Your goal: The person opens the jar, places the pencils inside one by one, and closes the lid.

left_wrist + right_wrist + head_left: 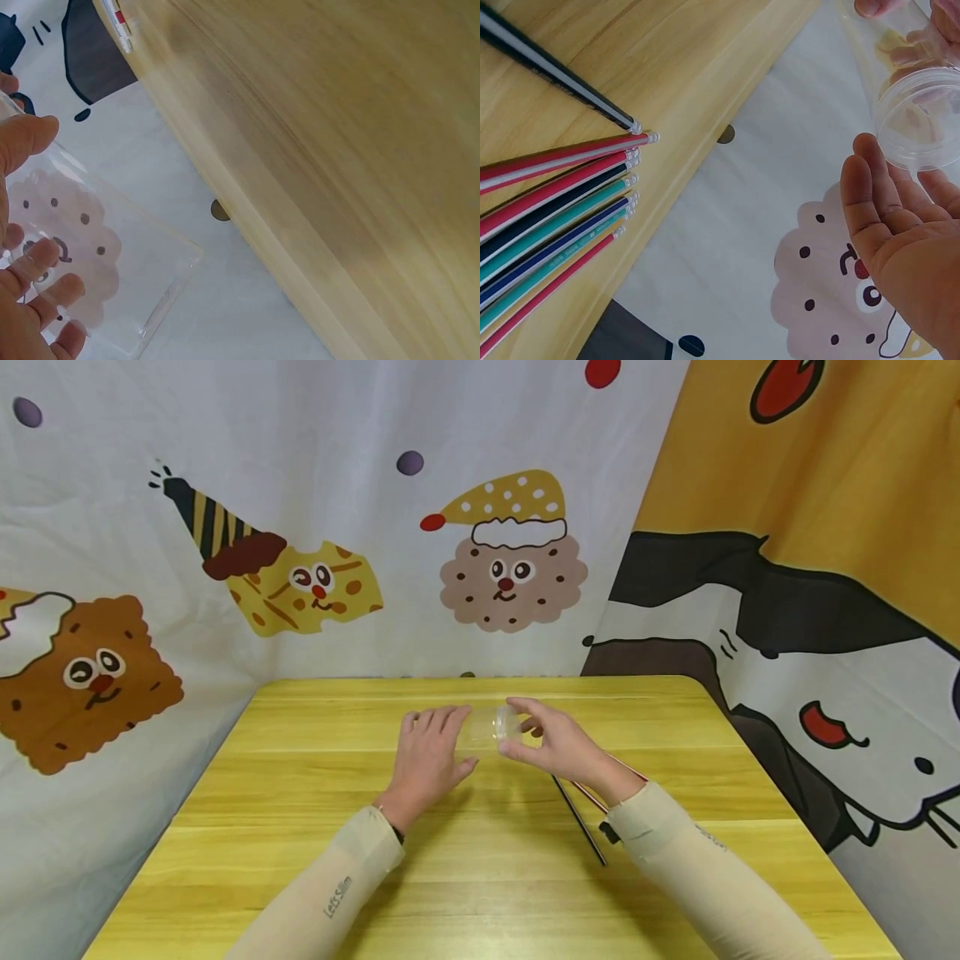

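A clear plastic jar (478,731) lies on its side in the air between both hands above the table. My left hand (429,756) grips its body, with the thumb on one side and the fingers on the other, as the left wrist view shows. My right hand (558,743) holds the round clear lid (919,124) at the other end, thumb and forefinger at its rim in the head view. From the right wrist view, the other fingers (885,191) are loosely bent beside the lid. The jar looks see-through, with the backdrop showing through its wall (142,247).
Several striped pencils (562,202) in red, teal, blue and black lie on the wooden table (300,827), partly covered by the right forearm in the head view. A black pencil (579,821) lies a little apart. A printed cloth (337,443) hangs behind the table's far edge.
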Available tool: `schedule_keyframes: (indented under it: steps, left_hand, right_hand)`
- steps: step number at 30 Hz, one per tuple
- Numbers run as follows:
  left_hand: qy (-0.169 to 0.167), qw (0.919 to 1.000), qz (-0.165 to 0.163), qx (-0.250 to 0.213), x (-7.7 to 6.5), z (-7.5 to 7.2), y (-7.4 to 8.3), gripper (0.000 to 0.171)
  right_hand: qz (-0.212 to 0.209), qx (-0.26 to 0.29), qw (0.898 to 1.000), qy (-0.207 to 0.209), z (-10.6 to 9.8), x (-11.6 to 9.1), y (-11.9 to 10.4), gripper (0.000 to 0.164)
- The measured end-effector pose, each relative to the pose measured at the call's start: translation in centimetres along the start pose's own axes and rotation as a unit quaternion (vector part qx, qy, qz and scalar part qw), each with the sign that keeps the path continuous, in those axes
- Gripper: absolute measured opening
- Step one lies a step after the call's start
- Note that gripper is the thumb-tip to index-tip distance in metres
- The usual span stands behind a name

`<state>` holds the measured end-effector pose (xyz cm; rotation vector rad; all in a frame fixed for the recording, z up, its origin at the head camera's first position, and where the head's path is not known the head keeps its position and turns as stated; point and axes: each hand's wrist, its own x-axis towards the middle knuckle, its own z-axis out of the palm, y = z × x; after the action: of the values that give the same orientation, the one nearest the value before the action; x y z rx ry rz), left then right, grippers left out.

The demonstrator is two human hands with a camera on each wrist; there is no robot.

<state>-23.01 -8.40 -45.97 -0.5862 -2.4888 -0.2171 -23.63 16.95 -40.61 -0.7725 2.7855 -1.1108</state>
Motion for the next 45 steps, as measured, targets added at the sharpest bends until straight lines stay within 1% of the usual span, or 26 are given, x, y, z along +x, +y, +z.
schedule_keyframes:
  steps: [4,11,17,22,25,26,28,31,33,36,38,41,45]
  left_hand:
    - [0.001,1.0000,0.001,-0.004,0.0,-0.1,0.1,0.091]
    - [0.015,0.9999,0.007,0.000,0.0,0.2,0.0,0.091]
    - [0.010,0.9999,0.009,-0.001,0.0,0.4,0.0,0.091]
    - [0.011,0.9999,0.010,-0.003,-0.1,0.3,0.0,0.090]
    - [0.013,0.9999,0.008,-0.007,-0.1,0.4,0.0,0.091]
    - [0.013,0.9999,0.008,-0.007,-0.1,0.4,0.0,0.091]
    - [0.013,0.9999,0.005,-0.007,-0.1,0.4,-0.1,0.091]
    - [0.009,0.9999,0.004,-0.005,-0.1,0.4,-0.1,0.091]
    - [0.007,1.0000,0.004,-0.002,-0.1,0.4,0.0,0.090]
    - [0.005,1.0000,0.006,0.001,-0.1,0.4,0.0,0.090]
    - [0.009,0.9999,0.008,0.003,-0.2,0.5,0.0,0.090]
    - [0.014,0.9998,0.011,0.002,-0.2,0.6,0.0,0.090]
    - [0.013,0.9998,0.012,0.002,-0.2,0.6,0.0,0.090]
  right_hand:
    - [-0.011,-0.011,1.000,0.001,-0.1,0.0,0.1,0.080]
    - [-0.040,-0.024,0.999,0.005,-0.1,0.0,0.4,0.079]
    - [-0.059,-0.039,0.997,0.007,-0.1,-0.1,0.3,0.080]
    - [-0.089,-0.049,0.995,0.012,-0.1,-0.2,0.2,0.080]
    - [-0.099,-0.051,0.994,0.013,0.0,-0.2,0.2,0.083]
    - [-0.095,-0.048,0.994,0.012,0.0,-0.2,0.2,0.086]
    - [-0.069,-0.033,0.997,0.009,0.0,-0.2,0.1,0.090]
    - [0.002,0.016,1.000,0.008,0.1,-0.3,0.0,0.095]
    - [0.051,0.058,0.997,0.009,0.1,-0.3,-0.1,0.093]
    - [0.094,0.099,0.991,0.011,0.3,-0.3,-0.2,0.089]
    - [0.107,0.110,0.988,0.008,0.4,-0.3,-0.1,0.087]
    - [0.114,0.105,0.988,0.006,0.7,-0.3,-0.1,0.086]
    - [0.112,0.101,0.989,0.006,0.9,-0.3,-0.1,0.086]
